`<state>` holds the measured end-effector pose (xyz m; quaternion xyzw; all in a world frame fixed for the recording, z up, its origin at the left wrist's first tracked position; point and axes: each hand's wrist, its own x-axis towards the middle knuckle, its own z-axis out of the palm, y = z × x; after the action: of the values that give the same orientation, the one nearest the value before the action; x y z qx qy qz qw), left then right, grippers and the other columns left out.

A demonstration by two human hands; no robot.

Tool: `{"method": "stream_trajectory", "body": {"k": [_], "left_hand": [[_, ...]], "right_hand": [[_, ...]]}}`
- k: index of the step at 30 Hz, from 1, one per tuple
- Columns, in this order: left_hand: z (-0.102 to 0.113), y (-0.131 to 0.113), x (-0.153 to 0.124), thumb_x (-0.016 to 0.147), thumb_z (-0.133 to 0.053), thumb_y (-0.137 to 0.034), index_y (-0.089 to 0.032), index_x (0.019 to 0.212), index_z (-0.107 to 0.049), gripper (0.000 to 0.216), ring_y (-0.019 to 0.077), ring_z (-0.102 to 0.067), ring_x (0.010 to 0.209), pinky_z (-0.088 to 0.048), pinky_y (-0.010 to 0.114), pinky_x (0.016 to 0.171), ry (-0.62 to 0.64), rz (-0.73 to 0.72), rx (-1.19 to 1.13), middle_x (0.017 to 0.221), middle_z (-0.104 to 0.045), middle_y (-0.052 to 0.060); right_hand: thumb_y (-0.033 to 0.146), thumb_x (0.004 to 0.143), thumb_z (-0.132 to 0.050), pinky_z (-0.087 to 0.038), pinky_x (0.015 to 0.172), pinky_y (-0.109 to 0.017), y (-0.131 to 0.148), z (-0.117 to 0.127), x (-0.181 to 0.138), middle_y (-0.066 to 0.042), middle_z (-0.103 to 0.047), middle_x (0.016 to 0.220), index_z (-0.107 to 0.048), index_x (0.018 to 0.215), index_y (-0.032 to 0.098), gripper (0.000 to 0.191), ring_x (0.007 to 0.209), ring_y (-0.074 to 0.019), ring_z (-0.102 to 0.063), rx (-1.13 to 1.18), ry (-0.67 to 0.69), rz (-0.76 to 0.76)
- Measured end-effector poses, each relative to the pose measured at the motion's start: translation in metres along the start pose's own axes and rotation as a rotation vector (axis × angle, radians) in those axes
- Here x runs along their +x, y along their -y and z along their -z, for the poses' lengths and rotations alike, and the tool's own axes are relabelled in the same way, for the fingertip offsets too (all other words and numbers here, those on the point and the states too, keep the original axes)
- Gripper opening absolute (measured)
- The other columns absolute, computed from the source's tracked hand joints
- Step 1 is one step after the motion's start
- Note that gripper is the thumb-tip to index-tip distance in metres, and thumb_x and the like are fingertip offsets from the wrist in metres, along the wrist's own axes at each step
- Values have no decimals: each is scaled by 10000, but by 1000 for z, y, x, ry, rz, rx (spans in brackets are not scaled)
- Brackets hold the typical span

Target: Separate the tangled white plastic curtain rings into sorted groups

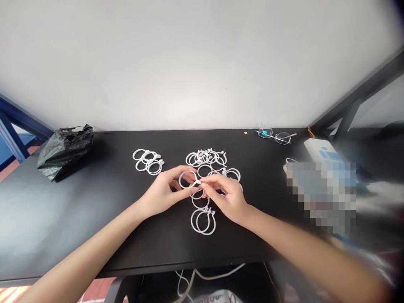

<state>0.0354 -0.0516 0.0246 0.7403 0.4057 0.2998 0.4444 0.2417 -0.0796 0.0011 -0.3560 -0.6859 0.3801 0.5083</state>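
Both hands meet over the middle of a black table [94, 219]. My left hand [164, 191] pinches a white plastic ring [188, 179], its fingers closed around the ring's left side. My right hand [225, 193] pinches the same ring at its clasp end on the right. A loose heap of white rings [208, 162] lies just beyond the hands. Two more rings [203, 221] lie below them, near the table's front. A smaller group of white rings [148, 161] sits apart to the left.
A crumpled black plastic bag [65, 149] lies at the back left. A pair of glasses [274, 135] rests at the back right by the wall, next to a white box [322, 150]. White cables [202, 277] hang below the table's front edge.
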Motion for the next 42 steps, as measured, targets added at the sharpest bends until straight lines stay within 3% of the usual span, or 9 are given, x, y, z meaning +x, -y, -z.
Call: {"method": "stream_trajectory", "body": {"k": [3, 6, 8, 12, 16, 22, 27, 33, 42], "left_hand": [[10, 7, 3, 924, -594, -364, -195, 1242, -551, 362, 235, -628, 1032, -569, 320, 738, -167, -134, 394, 1137, -657, 96], [25, 15, 7, 974, -501, -319, -157, 1306, -501, 369, 287, -572, 1142, -517, 437, 924, -302, -247, 803, 1265, -593, 146], [36, 20, 8, 988, -456, -302, -129, 1287, -516, 351, 311, -569, 1123, -491, 476, 947, -329, -235, 985, 1283, -572, 170], [50, 33, 9, 1000, -379, -254, -124, 1083, -620, 286, 294, -605, 921, -518, 437, 799, -313, -106, 1164, 1116, -626, 149], [53, 45, 10, 983, -380, -219, -119, 1089, -622, 282, 291, -604, 902, -512, 390, 712, -249, -48, 1196, 1057, -628, 142], [51, 50, 12, 974, -379, -216, -125, 1103, -629, 295, 299, -605, 934, -507, 399, 728, -238, -39, 1191, 1087, -626, 149], [48, 43, 11, 967, -383, -204, -136, 1071, -635, 281, 297, -603, 895, -503, 432, 744, -286, -67, 1188, 1075, -638, 148], [40, 35, 13, 976, -398, -207, -164, 1050, -610, 228, 259, -613, 932, -496, 427, 832, -273, -185, 953, 1055, -647, 111], [30, 26, 11, 982, -417, -188, -161, 1017, -618, 205, 228, -593, 912, -481, 395, 836, -107, -334, 845, 1022, -656, 93]], "right_hand": [[231, 922, -601, -596, 580, -241, -1, 0, -1, -37, -711, 831, -650, 1024, 175, 127, 601, -118, -696, 12, -2, -47], [220, 925, -591, -578, 563, -233, -1, 0, -2, -38, -712, 834, -647, 1014, 174, 115, 575, -109, -681, -15, 11, -31], [200, 913, -600, -562, 549, -223, -1, 0, -1, -23, -700, 793, -652, 992, 177, 97, 570, -104, -664, -57, 11, 3], [137, 889, -598, -536, 555, -218, 1, -1, -1, -10, -664, 726, -652, 856, 184, 79, 607, -107, -610, -151, 54, 144], [105, 889, -591, -525, 555, -221, 0, -2, -2, -20, -662, 744, -644, 866, 182, 96, 610, -106, -588, -167, 108, 255], [133, 891, -614, -522, 546, -224, -3, -1, -3, -26, -670, 767, -647, 896, 182, 60, 633, -114, -608, -177, 131, 253], [274, 871, -700, -557, 752, -334, -1, 1, 0, -95, -708, 967, -673, 911, 169, 116, 841, -178, -634, -304, 300, 375], [372, 807, -768, -479, 997, -441, -2, 0, -2, -117, -687, 1148, -730, 922, 162, 243, 1171, -262, -543, -428, 560, 398], [247, 881, -690, -520, 941, -408, -8, -1, -2, -110, -706, 1040, -712, 900, 136, 115, 1070, -234, -586, -430, 459, 327]]}}
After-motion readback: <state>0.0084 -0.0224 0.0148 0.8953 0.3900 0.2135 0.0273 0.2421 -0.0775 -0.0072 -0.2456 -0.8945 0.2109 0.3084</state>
